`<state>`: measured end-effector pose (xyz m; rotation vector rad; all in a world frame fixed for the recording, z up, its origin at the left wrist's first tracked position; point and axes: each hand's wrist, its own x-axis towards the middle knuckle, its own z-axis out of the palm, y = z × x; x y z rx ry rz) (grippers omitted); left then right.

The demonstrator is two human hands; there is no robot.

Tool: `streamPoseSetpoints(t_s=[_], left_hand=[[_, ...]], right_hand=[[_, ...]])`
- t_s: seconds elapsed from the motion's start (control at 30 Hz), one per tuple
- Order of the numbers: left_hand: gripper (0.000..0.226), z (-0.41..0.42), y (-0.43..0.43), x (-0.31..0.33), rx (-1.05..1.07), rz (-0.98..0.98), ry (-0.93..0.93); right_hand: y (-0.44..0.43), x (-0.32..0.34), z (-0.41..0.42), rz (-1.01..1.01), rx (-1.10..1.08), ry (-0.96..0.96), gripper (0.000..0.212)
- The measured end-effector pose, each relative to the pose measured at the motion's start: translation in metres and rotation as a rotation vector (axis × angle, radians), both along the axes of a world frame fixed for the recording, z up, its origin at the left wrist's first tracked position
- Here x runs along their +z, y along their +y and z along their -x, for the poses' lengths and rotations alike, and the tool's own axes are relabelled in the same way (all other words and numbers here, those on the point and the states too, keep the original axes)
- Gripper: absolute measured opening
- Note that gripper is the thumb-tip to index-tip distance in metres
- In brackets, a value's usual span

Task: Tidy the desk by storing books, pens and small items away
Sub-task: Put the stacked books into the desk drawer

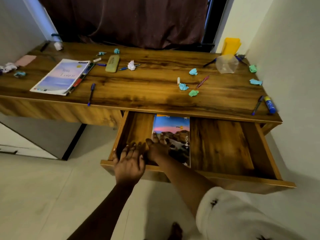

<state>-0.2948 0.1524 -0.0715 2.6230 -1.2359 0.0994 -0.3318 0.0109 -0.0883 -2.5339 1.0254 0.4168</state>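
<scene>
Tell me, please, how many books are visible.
2 show: a lilac book on the desk at left, maybe others beneath, and a sunset-cover book in the drawer, under the right hand.

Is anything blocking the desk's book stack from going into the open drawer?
Nothing visible blocks the book stack. The drawer is open, bare right of the stored book; the left hand and right hand occupy its left part.

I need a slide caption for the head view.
Left hand and right hand reach into the open wooden drawer, the right resting on a colourful landscape-cover book.
</scene>
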Motion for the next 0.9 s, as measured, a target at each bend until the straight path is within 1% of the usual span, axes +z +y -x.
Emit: streamPoseSetpoints(t_s=[0.07, 0.13, 0.17, 0.2, 0.27, 0.3, 0.33, 0.4, 0.47, 0.5, 0.63, 0.7, 0.77, 0.83, 0.9], left_hand=[[0.048, 0.001, 0.000, 0.001, -0.004, -0.007, -0.003], [0.049, 0.001, 0.001, 0.000, -0.005, 0.000, -0.008], [0.049, 0.000, 0.001, 0.000, -0.003, -0.002, -0.011], [0.050, 0.000, 0.001, 0.001, 0.000, 0.000, -0.018], [0.052, 0.000, 0.002, -0.001, -0.001, 0.004, -0.016], [0.053, 0.001, 0.002, 0.000, -0.005, 0.003, -0.015], [0.054, 0.001, 0.001, 0.000, -0.002, -0.004, -0.013], [0.057, 0.002, 0.001, 0.001, 0.021, -0.035, 0.014], [0.060, 0.004, -0.002, 0.005, 0.035, -0.100, 0.083], [0.061, 0.005, -0.006, 0.006, 0.033, -0.129, 0.119], [0.069, 0.031, -0.035, 0.010, -0.086, -0.185, 0.185], [0.075, 0.046, -0.046, 0.011, -0.143, -0.188, 0.169], [0.083, 0.050, -0.047, 0.010, -0.135, -0.174, 0.154], [0.081, 0.049, -0.044, 0.011, -0.104, -0.158, 0.180], [0.072, 0.048, -0.045, 0.012, -0.101, -0.169, 0.212]], right_hand=[[-0.003, -0.006, -0.005, -0.032, -0.012, 0.133, 0.075], [-0.008, -0.010, -0.002, -0.044, -0.071, 0.152, 0.074], [-0.008, -0.007, 0.005, -0.046, -0.112, 0.132, 0.072], [-0.010, -0.004, 0.013, -0.092, -0.187, 0.077, 0.068], [-0.018, -0.002, 0.038, -0.311, -0.427, -0.125, 0.050], [-0.025, -0.006, 0.052, -0.369, -0.508, -0.179, 0.043], [-0.033, -0.006, 0.067, -0.385, -0.545, -0.188, 0.040], [-0.051, 0.000, 0.094, -0.347, -0.529, -0.117, 0.040], [-0.071, 0.002, 0.118, -0.282, -0.432, -0.032, 0.054], [-0.080, 0.004, 0.131, -0.254, -0.397, 0.005, 0.058], [-0.105, 0.011, 0.180, -0.161, -0.340, 0.121, 0.066], [-0.111, 0.011, 0.193, -0.111, -0.283, 0.154, 0.064], [-0.110, 0.008, 0.197, -0.089, -0.277, 0.175, 0.056], [-0.105, 0.007, 0.194, -0.027, -0.267, 0.180, 0.054], [-0.101, 0.009, 0.188, 0.047, -0.234, 0.089, 0.050]])
